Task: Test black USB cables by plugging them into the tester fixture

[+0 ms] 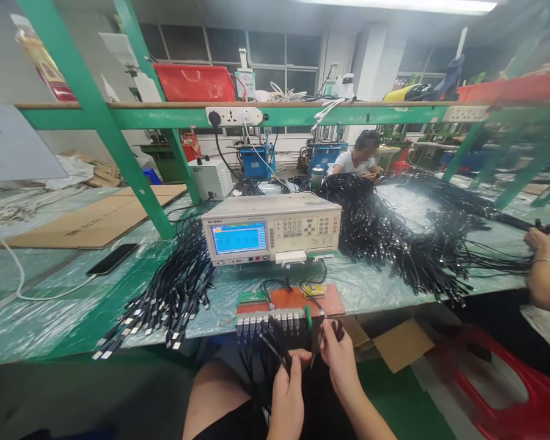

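My left hand [291, 385] is closed around several black cables [275, 343], whose upper ends fan out toward a row of metal connector ports [268, 319] on the bench edge. Other black cables hang down from those ports. Just right of the row, my right hand [337, 349] is closed around black cable ends [336, 327], near the corner of an orange-brown board [334, 299]. Behind the board stands a tester [271, 229] with a lit blue screen; dark leads run from its front to the board.
Finished-looking black cables lie heaped left [169, 281] and right [394, 244]. A phone [112, 259] and cardboard sheet [91, 220] lie left. At right, a co-worker's hands [545, 241] hold dark cables above a red stool [490, 391]. Another person [357, 159] sits behind; a green shelf frame [165, 116] spans overhead.
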`<state>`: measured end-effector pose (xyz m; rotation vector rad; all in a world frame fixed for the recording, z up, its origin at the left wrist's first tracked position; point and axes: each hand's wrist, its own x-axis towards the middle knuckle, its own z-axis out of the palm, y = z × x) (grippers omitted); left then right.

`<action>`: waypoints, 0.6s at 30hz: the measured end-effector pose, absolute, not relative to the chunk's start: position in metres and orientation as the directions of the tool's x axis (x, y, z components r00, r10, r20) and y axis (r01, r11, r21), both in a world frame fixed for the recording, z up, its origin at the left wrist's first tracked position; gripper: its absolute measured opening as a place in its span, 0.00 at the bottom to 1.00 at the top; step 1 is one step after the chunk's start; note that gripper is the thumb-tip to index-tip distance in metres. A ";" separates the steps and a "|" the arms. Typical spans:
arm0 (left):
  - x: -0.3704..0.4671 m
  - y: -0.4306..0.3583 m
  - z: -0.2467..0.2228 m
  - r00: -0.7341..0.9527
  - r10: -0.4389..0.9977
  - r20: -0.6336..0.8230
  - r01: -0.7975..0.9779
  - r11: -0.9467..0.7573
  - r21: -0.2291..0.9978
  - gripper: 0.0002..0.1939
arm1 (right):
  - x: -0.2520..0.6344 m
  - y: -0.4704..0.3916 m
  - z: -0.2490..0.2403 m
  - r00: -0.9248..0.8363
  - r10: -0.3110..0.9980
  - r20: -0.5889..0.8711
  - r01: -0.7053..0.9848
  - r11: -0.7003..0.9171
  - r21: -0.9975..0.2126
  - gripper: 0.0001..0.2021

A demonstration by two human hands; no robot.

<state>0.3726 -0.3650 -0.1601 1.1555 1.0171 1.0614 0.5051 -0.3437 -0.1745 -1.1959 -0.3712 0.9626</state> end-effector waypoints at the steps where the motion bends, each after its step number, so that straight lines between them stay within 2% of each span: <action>1: 0.370 -0.365 -0.159 0.184 0.980 -0.069 -0.103 0.089 0.991 0.23 | 0.506 -0.343 -0.176 0.562 0.796 -0.223 -0.424 0.046 -0.904 0.28; 6: 0.367 -0.365 -0.172 0.172 0.976 -0.129 -0.183 0.161 0.970 0.22 | 0.507 -0.339 -0.179 0.526 0.824 -0.212 -0.454 0.061 -0.889 0.27; 13: 0.369 -0.364 -0.172 0.189 0.960 -0.206 -0.516 0.276 0.811 0.22 | 0.512 -0.339 -0.191 0.557 0.797 -0.236 -0.426 0.030 -0.904 0.26; 18: 0.371 -0.367 -0.164 0.281 0.898 -0.338 -0.527 0.438 0.728 0.27 | 0.510 -0.340 -0.192 0.613 0.770 -0.177 -0.313 0.031 -0.949 0.27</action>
